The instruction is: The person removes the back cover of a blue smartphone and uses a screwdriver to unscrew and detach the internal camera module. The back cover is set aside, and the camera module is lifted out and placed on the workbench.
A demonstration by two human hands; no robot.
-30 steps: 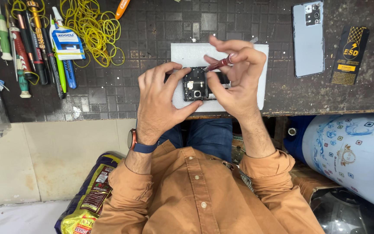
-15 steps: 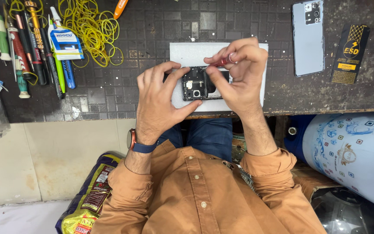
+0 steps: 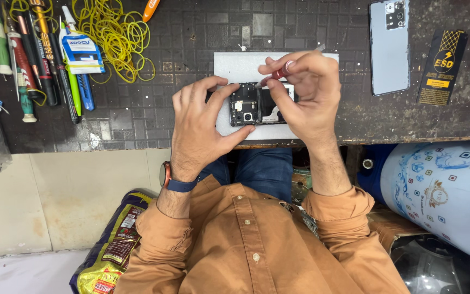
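Opened black phone on the white mat stays pinched in the left hand, while the right hand has lowered its thin red-handled tool closer.

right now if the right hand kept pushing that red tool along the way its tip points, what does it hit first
The right hand pinches a thin red-handled tool that slants toward the opened phone, which the left hand steadies on the white mat. It would most likely meet the phone's exposed top edge first; depth is hard to judge from above.
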